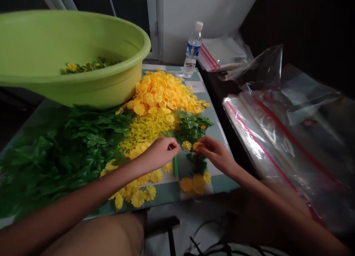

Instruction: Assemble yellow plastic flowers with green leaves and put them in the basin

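Observation:
My left hand (162, 151) is closed in a pinch over the middle of the table; whatever its fingertips grip is too small to make out. Just below it is a slim green stick (175, 166). My right hand (217, 154) pinches an orange-yellow artificial flower (196, 146) at its edge. Between the two hands lies a round yellow flower (186, 146). Dark green leaves (197, 161) are under my right hand, and more yellow flower heads (193, 184) lie nearer the table's front edge.
A large lime-green basin (122, 84) with some flowered greenery stands at the back left. Heaps of yellow petals (163, 89), small yellow pieces (149, 126) and green leaves (61, 149) cover much of the checked table. A water bottle (193, 51) stands behind; clear plastic bags (277, 126) lie right.

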The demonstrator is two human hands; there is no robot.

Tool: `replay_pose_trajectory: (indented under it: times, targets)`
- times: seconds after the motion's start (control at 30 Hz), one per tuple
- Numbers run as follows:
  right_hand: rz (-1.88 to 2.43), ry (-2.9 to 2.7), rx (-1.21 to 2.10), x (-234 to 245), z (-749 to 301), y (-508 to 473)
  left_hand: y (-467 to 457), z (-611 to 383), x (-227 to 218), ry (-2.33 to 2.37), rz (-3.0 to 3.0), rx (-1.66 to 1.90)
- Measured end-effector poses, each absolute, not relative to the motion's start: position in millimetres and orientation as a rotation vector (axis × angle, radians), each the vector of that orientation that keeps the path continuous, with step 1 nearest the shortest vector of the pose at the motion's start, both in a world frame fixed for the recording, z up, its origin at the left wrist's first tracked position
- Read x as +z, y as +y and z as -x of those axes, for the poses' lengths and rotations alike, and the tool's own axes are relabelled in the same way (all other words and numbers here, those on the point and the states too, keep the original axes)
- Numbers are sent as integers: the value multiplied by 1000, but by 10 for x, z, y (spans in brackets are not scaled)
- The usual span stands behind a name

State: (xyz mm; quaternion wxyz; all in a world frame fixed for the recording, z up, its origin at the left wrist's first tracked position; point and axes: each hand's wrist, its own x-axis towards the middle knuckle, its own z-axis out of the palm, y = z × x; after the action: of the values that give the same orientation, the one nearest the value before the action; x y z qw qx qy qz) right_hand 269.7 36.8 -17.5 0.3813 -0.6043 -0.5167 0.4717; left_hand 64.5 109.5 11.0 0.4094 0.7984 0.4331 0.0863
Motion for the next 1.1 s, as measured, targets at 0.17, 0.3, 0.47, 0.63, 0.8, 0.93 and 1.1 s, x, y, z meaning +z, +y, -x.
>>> replay_pose_trajectory:
  times: [0.17,0.3,0.47,0.63,0.8,0.93,1.1]
  targets:
    - [1562,-1323,976,-84,-2779,379,1065,-725,44,1123,-2121,291]
    - [1562,-1203,939,-48,-2863,389,980,-799,-50,1049,-2217,243]
    - [1573,-1201,900,-38,-2942,334,929,-920,-132,1143,-2417,272]
    - [1465,-1008,1191,-2,-2928,269,914,-1008,-181,1085,-2564,300]
    - [1402,-955,1254,72,-2958,227,985,-1002,-253,1236,-2550,389]
    - [1453,-959,1156,85,-3002,223,1076,-941,-294,1296,-2547,464]
    - [1459,-935,1150,82,-2991,242,1153,-1004,-249,1229,-2621,640]
